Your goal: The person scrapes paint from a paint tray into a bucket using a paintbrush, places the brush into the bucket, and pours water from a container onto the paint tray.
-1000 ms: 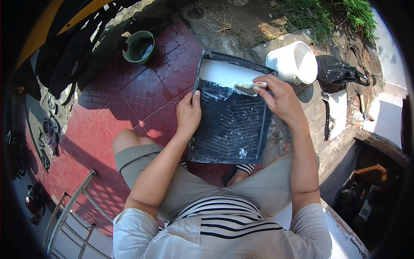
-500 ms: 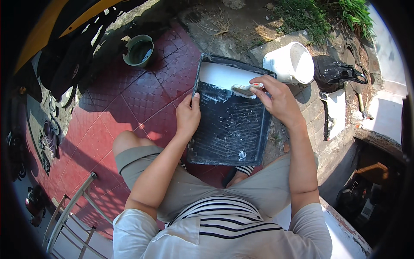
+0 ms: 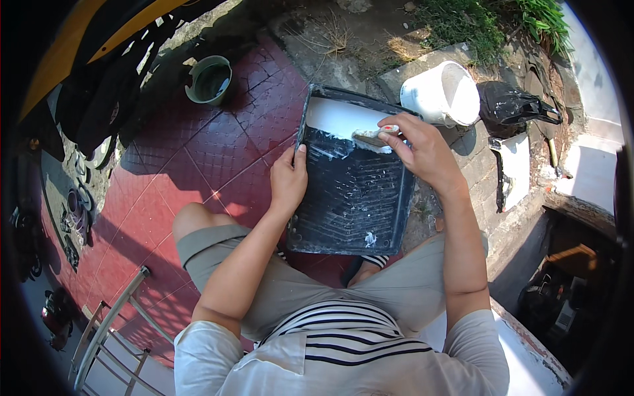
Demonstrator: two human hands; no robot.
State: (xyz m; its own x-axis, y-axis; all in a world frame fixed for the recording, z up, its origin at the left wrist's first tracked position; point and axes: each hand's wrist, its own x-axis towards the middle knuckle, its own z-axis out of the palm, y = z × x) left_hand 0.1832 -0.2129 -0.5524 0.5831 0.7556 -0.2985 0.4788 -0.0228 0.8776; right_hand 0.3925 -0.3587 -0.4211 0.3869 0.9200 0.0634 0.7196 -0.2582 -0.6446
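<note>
A black paint tray [image 3: 350, 211] is held out in front of me above my knees, with white paint [image 3: 333, 119] pooled in its far end and streaks over its ribbed slope. My left hand [image 3: 288, 179] grips the tray's left rim, thumb on top and fingers mostly hidden beneath. In my right hand [image 3: 426, 150], a paintbrush [image 3: 371, 139] is pinched by its short, pale handle with a red mark. Its bristles lie at the near edge of the white paint, touching the tray where paint meets slope.
Beyond the tray's right corner stands a white bucket [image 3: 429, 96], beside a black plastic bag [image 3: 512, 105]. A green bucket [image 3: 210, 80] sits on the red tiles [image 3: 165, 191] at far left. Metal railing [image 3: 109, 323] is at lower left, shoes [image 3: 78, 208] at the left edge.
The brush has shifted very slightly left and toward me at the paint's edge. My left hand keeps its hold on the tray.
</note>
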